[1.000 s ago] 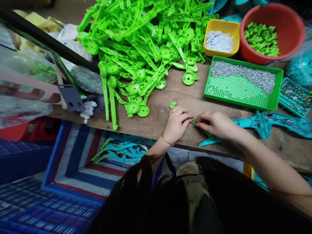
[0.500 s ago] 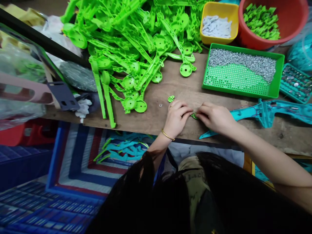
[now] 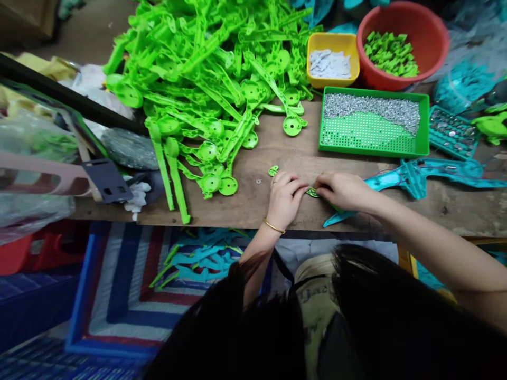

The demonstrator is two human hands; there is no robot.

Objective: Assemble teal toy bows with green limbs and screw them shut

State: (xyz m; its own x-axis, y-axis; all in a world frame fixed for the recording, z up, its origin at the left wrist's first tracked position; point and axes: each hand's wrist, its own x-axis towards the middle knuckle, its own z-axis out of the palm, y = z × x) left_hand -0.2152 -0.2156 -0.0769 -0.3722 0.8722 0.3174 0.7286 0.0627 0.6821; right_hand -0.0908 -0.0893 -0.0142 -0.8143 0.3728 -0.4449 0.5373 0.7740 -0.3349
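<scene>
My left hand (image 3: 285,195), with a gold bangle at its wrist, pinches the left end of a small green plastic part (image 3: 312,192) low over the wooden bench. On its other end the fingers of my right hand (image 3: 343,191) are closed, partly hiding it. A second small green piece (image 3: 273,170) lies just beyond my left knuckles, and a tiny pale bit (image 3: 259,181) rests to its left. Under and beside my right forearm lies a long turquoise plastic shell (image 3: 386,181) with thin wires along it.
A big heap of green plastic shells (image 3: 209,100) covers the back left. Behind my right hand stand a green tray of screws (image 3: 372,150), a yellow box (image 3: 332,79) of pale pieces and a red bowl (image 3: 428,39). A blue crate (image 3: 75,301) sits below the bench edge.
The camera view has shifted, so the bench sits a little lower and more of its right side shows. Both hands stay at the small green part, which now shows more between the fingers.
</scene>
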